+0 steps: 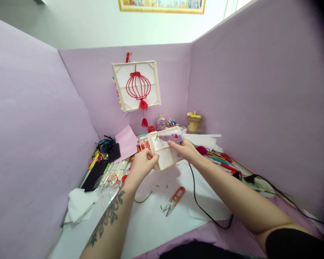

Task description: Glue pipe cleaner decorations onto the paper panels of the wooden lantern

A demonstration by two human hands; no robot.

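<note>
My left hand (pixel 143 163) is closed on the near left corner of a small wooden-framed paper lantern box (pixel 162 151), holding it above the white work surface. A red design shows on the box's left side. My right hand (pixel 185 149) grips a lilac hot glue gun (pixel 172 137) whose nozzle points left over the top edge of the box frame. The gun's black cord (pixel 198 201) trails down across the table toward me.
Red-handled thread snips (pixel 174 199) lie on the white sheet (pixel 151 219) in front of me, beside green wire scraps (pixel 143 199). A finished lantern panel (pixel 136 85) hangs on the back wall. Sticks, cords and pink paper (pixel 126 142) crowd the left; pencils and jars sit right.
</note>
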